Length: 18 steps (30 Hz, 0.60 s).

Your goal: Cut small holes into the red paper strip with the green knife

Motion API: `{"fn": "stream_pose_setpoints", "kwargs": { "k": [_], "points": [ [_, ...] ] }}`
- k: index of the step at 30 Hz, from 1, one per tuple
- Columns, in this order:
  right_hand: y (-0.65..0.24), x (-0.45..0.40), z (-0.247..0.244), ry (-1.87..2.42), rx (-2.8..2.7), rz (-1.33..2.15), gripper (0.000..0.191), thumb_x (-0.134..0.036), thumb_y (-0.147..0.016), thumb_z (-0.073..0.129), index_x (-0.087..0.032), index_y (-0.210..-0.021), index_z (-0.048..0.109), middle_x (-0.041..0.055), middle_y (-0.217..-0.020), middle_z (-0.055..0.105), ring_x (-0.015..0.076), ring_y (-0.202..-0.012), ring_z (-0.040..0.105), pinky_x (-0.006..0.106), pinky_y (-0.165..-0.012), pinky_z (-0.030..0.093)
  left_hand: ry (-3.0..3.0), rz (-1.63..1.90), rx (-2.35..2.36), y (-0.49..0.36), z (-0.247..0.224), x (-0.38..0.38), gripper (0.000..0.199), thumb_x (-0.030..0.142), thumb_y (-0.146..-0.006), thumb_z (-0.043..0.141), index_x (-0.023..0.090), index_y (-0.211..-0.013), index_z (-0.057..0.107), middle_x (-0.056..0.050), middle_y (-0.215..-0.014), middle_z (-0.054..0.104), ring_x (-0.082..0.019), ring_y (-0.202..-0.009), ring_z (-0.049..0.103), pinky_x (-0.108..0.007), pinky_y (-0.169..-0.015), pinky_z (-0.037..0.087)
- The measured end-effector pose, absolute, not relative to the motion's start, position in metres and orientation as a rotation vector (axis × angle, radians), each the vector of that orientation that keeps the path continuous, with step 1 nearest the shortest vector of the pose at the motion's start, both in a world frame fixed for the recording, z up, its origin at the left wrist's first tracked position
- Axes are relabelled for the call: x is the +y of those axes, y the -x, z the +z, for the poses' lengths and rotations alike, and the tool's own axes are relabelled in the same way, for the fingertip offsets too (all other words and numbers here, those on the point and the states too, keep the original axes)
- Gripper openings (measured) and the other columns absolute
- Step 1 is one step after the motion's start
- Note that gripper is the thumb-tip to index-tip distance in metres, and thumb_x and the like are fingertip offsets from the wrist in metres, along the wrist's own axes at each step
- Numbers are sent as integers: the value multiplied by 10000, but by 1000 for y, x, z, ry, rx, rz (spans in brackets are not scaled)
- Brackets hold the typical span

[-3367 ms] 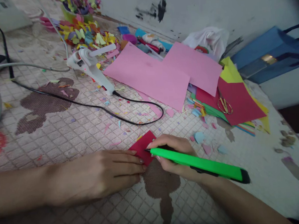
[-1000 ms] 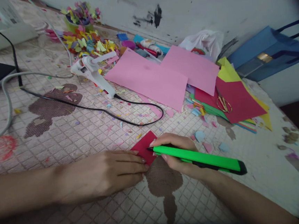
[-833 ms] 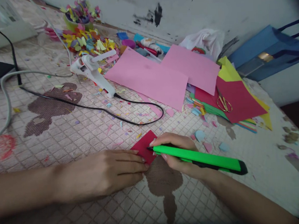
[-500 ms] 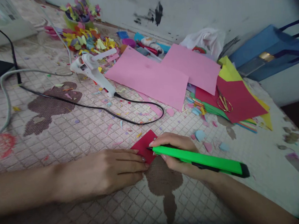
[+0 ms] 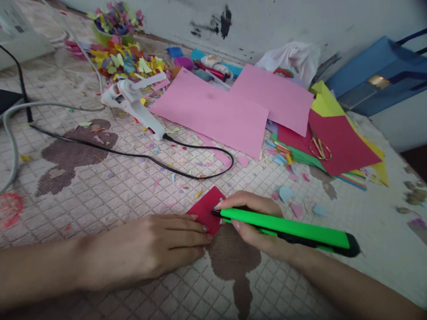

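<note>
A small red piece of paper (image 5: 210, 205) lies on the patterned tablecloth (image 5: 137, 311), between my hands. My left hand (image 5: 168, 243) rests flat, its fingertips over the paper's lower left part. My right hand (image 5: 258, 221) grips a green and black pen-like tool (image 5: 290, 226) in a pinch. The tool's dark tip touches or hovers just over the paper; which one I cannot tell. Its thick end points to the lower right.
A white glue gun (image 5: 138, 109) with a looping black cord stands beyond my hands. Behind lie pink sheets (image 5: 213, 112), red paper (image 5: 342, 141) with gold scissors (image 5: 320, 149), and colourful paper scraps (image 5: 126, 58). A blue bag (image 5: 381, 75) is at the right.
The green tool has rolled slightly in my right hand, and its thick end sits a little lower and further right. My left hand and the red paper have hardly moved.
</note>
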State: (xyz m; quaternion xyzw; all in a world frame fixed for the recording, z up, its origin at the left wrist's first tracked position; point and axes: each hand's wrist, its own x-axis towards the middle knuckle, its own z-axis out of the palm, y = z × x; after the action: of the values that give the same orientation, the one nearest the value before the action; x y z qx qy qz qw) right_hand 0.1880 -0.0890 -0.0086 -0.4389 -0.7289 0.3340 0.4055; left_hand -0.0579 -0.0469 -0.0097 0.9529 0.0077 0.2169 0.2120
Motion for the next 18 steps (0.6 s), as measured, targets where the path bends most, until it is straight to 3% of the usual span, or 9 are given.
{"fn": "stream_pose_setpoints", "kwargs": {
  "k": [18],
  "points": [
    [-186, -87, -3, 1098, -1911, 804, 268, -66, -799, 563, -194, -979, 716, 39, -859, 744, 148, -753, 704, 257, -666, 567, -2665, 591, 20, 57, -6, -46, 406, 118, -1059, 286, 93, -1102, 689, -121, -1206, 710, -168, -1195, 638, -273, -1083, 487]
  ]
}}
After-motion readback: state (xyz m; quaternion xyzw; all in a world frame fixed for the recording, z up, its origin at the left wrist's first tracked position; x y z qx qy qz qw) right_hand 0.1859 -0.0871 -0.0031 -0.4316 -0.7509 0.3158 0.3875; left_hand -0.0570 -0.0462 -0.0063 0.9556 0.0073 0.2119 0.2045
